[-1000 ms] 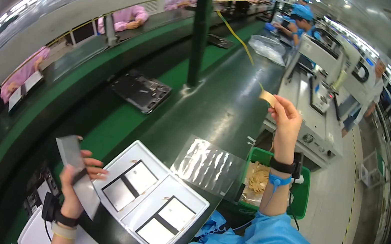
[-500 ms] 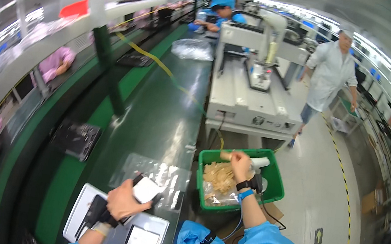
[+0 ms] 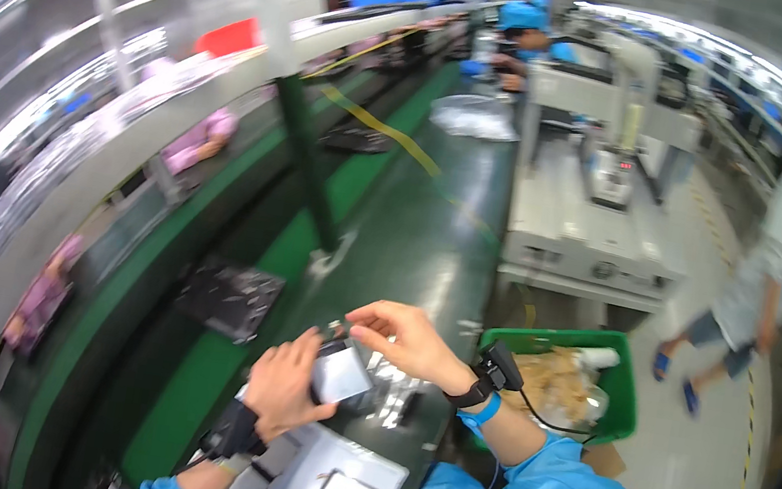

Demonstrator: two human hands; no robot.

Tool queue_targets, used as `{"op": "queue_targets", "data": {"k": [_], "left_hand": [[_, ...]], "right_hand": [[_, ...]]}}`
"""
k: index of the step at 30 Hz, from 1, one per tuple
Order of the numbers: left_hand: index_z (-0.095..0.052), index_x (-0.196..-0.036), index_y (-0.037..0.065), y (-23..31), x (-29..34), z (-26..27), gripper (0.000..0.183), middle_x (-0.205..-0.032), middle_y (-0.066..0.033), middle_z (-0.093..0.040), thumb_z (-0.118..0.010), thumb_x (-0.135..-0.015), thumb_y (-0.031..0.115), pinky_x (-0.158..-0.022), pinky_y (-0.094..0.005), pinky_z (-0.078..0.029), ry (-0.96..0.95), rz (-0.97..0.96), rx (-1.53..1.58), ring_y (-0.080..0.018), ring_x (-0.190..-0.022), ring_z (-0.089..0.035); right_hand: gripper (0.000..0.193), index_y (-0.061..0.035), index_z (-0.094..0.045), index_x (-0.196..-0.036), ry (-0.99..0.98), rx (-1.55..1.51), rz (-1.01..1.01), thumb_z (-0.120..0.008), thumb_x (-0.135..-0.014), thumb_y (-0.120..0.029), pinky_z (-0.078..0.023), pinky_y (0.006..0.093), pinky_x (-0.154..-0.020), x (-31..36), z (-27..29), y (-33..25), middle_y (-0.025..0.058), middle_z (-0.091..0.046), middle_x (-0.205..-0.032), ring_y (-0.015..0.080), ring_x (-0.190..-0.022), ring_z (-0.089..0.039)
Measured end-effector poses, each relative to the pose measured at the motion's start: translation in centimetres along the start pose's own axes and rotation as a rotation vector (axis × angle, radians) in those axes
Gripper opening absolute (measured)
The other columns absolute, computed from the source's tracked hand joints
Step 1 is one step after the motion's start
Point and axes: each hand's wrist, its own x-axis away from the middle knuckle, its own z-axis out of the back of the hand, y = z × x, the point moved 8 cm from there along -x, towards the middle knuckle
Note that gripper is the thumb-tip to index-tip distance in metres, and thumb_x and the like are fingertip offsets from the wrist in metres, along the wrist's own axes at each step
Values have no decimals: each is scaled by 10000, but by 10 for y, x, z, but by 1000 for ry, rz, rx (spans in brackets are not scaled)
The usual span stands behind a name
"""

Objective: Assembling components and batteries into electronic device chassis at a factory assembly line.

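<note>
My left hand (image 3: 282,388) grips a small flat block with a pale silver face (image 3: 343,376) and a dark end, holding it tilted over the grey tray. Close to the block's far end is my right hand (image 3: 412,342), fingers slightly curled and apart, with nothing visible between them. Whether its fingertips touch the block I cannot tell. Beneath my left wrist, the light grey tray (image 3: 390,469) holds rectangular silver pieces with dark edges. Clear plastic film (image 3: 393,397) lies on the green bench beside the block.
To the right stands a green bin (image 3: 628,386) holding crumpled tan strips (image 3: 552,385). A dark laptop-like unit (image 3: 231,300) rests on the green conveyor at left. Ahead is a white machine (image 3: 594,240). A person in a pale coat (image 3: 763,260) walks at far right.
My right hand has left the green bin, where it held a tan strip, and come over to the block. My left hand has raised the block slightly. The view has swung left.
</note>
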Motion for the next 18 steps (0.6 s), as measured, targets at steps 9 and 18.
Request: {"op": "queue_targets", "data": {"k": [9,18], "left_hand": [[-494,-1408,18,-65,45,20,972,-1325,-106,-613,-907,-595,353,-869,-375,-514,-30,110,-152,-275,-1022,-642],[-654,-1238,14,-257,41,-19,402,-1241,-197,-665,-629,-970,313,-1015,-461,-452,234,593,245,-379,-1169,-598]], "right_hand": [[95,8,-714,-987,-54,-28,85,-712,-899,-26,-581,296,-704,-44,-94,6,103,-669,-896,189,-782,-723],[95,-29,-723,-945,38,22,70,-727,-862,16,-550,316,-676,-27,-91,49,105,-686,-888,226,-777,-705]]}}
